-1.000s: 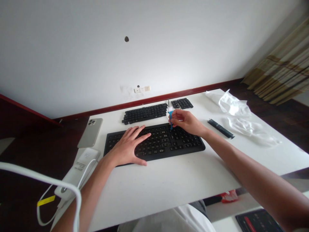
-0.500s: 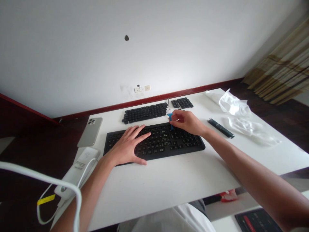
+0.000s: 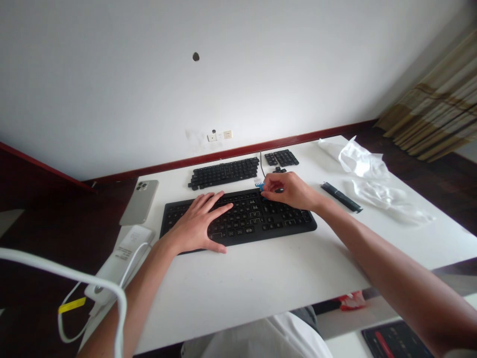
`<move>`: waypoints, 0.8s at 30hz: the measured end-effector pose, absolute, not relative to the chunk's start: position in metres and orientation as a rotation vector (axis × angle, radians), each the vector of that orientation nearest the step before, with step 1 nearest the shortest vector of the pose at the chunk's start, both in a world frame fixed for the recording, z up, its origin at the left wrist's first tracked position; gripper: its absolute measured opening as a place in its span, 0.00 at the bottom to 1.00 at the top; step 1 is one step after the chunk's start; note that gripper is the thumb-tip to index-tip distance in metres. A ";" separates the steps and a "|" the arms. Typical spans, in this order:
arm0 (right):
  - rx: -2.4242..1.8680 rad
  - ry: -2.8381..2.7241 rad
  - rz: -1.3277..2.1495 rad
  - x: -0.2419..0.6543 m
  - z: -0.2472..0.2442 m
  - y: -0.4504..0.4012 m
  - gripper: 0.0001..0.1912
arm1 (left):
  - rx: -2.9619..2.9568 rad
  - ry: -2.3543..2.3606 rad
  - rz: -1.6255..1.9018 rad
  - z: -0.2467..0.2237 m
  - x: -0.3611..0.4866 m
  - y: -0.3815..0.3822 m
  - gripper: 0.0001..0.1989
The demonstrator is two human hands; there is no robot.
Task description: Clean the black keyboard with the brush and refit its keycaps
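Two hands work apart: we steady the keyboard (image 3: 257,223) with our left hand (image 3: 196,221) spread flat on its keys, while our right hand (image 3: 288,191) pinches a small blue brush (image 3: 259,185) at the keyboard's top edge.

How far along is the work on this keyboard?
Done: sections of black keycaps lie apart, behind the keyboard. In hand: the right hand holds a small blue brush at its top edge, the left hand resting on it. Left: the other rows; how much is brushed cannot be seen.
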State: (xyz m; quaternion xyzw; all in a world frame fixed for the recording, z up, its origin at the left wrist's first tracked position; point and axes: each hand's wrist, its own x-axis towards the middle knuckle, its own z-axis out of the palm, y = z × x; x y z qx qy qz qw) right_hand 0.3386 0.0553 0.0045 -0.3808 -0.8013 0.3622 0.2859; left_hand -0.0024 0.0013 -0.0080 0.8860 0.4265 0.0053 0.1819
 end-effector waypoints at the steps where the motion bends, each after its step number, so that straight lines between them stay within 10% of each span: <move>1: -1.016 -2.149 0.964 0.339 0.004 0.055 0.11 | 2.502 1.202 0.021 -0.008 -0.002 0.001 0.59; 24: -1.044 -2.179 1.018 0.347 0.002 0.063 0.16 | 2.503 1.189 0.029 -0.011 -0.004 0.003 0.59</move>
